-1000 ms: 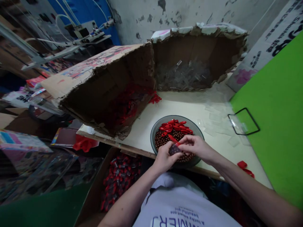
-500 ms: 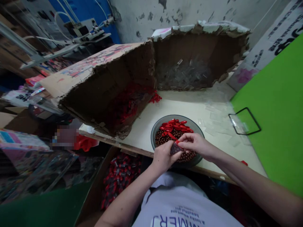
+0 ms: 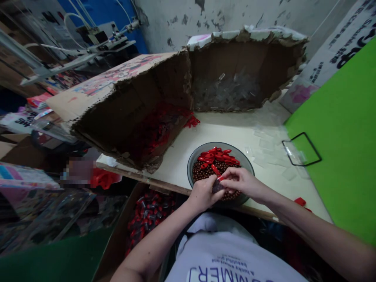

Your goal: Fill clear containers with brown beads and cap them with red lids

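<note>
Between my hands above the bowl (image 3: 197, 152) is the clear cup (image 3: 217, 187), gripped by my left hand (image 3: 202, 194) while my right hand (image 3: 242, 183) pinches the cap (image 3: 220, 178) at its top; compared with a second ago, my right forearm (image 3: 289, 207) covers more of the loose red bits (image 3: 300, 202). My hands partly block the bowl's brown beads (image 3: 199, 174), with red pieces (image 3: 216, 153) heaped at the far side. Beyond, the left carton (image 3: 138, 92) holds red pieces, the right carton (image 3: 235, 53) clear ones, and the box (image 3: 114, 231) below red-and-clear ones.
</note>
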A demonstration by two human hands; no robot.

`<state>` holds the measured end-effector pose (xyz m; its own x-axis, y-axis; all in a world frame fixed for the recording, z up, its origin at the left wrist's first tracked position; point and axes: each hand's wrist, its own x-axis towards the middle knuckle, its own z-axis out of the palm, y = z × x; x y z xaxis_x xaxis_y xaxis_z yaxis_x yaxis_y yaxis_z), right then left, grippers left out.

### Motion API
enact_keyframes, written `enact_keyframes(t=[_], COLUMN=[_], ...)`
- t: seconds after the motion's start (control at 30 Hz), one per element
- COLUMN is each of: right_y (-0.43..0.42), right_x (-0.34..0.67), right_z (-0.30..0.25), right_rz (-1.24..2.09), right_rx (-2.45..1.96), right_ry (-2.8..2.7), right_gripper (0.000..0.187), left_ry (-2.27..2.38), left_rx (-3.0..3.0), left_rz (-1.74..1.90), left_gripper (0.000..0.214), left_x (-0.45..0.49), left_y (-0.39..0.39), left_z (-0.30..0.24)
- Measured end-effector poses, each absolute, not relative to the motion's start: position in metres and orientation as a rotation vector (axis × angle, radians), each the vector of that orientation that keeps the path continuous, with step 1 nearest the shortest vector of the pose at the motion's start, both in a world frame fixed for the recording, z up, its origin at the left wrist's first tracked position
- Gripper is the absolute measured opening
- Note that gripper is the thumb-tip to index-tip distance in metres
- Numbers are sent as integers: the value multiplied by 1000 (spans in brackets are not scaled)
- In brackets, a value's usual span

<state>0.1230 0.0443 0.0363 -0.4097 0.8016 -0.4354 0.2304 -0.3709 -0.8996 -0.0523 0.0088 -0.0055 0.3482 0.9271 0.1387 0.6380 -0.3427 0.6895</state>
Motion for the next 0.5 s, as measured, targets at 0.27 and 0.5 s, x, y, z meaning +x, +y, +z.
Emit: enact_keyframes(t=[0.27,0.5], right_y=[51,67], right_x=[129,136], right_z=[38,44], right_rz=[1910,2072], right_rx=[-1396,-1312], right_ry=[-1325,-1179], right_gripper=[33,38], left_ry=[1278,1286], left_rx=[1932,1730], left_rz=[708,810], left_gripper=[24,32], left_x=[-52,-48], left_y=[17,22], left_z=[9,26])
